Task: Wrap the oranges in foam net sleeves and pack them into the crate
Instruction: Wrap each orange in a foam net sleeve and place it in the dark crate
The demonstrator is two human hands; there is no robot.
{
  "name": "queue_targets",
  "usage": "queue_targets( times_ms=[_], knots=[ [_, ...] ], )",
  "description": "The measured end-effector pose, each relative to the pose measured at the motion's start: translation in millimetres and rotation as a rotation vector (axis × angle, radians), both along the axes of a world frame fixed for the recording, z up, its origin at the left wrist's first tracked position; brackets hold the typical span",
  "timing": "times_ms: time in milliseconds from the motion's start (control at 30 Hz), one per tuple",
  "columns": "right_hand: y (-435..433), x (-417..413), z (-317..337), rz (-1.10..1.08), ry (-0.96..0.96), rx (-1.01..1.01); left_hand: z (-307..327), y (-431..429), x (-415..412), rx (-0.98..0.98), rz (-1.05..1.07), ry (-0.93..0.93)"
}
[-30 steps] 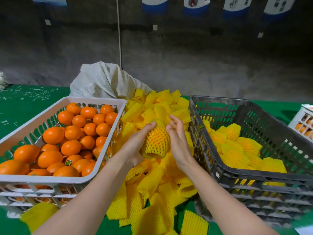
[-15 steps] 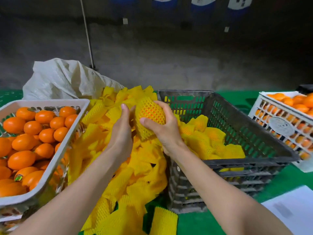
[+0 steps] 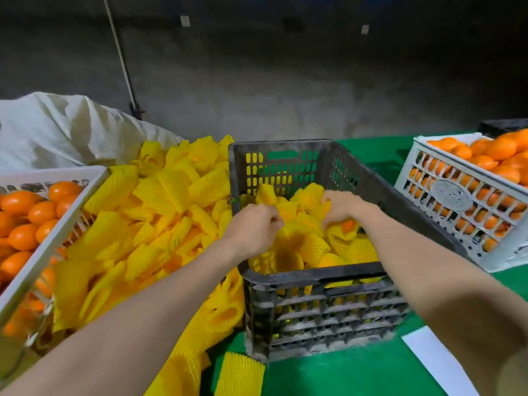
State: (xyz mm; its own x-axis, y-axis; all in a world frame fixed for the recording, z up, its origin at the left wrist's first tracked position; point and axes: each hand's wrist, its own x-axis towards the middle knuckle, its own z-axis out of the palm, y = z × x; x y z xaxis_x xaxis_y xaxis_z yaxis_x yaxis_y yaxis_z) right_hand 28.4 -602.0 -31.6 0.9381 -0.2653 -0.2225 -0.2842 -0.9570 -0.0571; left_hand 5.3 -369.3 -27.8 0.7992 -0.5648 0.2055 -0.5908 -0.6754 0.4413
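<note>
1. Many oranges were already packed. The black crate (image 3: 314, 277), standing mid-table on the green table (image 3: 343, 372), held a heap of wrapped oranges (image 3: 308, 247). The heap covered the crate's floor but stopped well short of its rim.
2. Both hands were inside that crate. The right hand (image 3: 340, 208) curled its fingers down over a sleeved orange (image 3: 347, 227) near the crate's right wall, and a patch of bare peel showed below the fingers. I judged that this fruit was being set among the others and had not yet been let go.
3. The left hand (image 3: 254, 230) hung over the heap by the crate's left wall with its fingers curled in. I could not tell whether it pinched a bit of netting or held nothing.
4. Much was left to do. A white crate (image 3: 57, 235) at the table's left edge was well stocked with bare oranges (image 3: 25, 215). A second white crate (image 3: 457, 195) toward the right edge was heaped above its rim with more fruit.
5. Sleeves were not short. A big loose pile of foam net sleeves (image 3: 160, 224) lay between the left white crate and the black crate. It spilled toward the table's near edge, and a white sack (image 3: 65, 132) sat behind it at the far left.
6. By my reading, the work was somewhere in its early-to-middle part. The black crate had room above its heap, and the wrap-and-place cycle would have to be repeated many more times.
</note>
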Motion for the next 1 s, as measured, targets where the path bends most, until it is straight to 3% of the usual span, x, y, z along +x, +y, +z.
queue_targets(
  times_ms=[167, 267, 367, 467, 567, 633, 733, 867, 1000],
  knots=[
    [-8, 4, -19, 0.065, 0.230, 0.123, -1, 2, -1, -0.093, -0.035, 0.006],
    [2, 2, -14, 0.090, 0.200, 0.040, 9, 16, -7, -0.330, -0.068, 0.142],
    [27, -11, 9, 0.170, -0.250, 0.036, 28, 48, -9, -0.655, 0.001, 0.348],
    [78, -31, 46, 0.226, -0.836, 0.270, 46, 93, -8, -0.781, 0.108, 0.341],
    [157, -63, 73, 0.396, -1.064, 0.603, 56, 136, -8, -0.883, 0.184, 0.343],
    [210, -80, 69, 0.577, -1.000, 0.653, 57, 160, -10, -0.923, 0.227, 0.323],
    [279, -80, 29, 0.748, -0.633, 0.529, 52, 192, -16, -0.970, 0.282, 0.302],
    [338, -52, -34, 0.687, -0.218, 0.325, 42, 230, -27, -0.946, 0.367, 0.269],
    [369, -26, -70, 0.631, -0.163, 0.270, 32, 261, -35, -0.914, 0.440, 0.261]
  ],
)
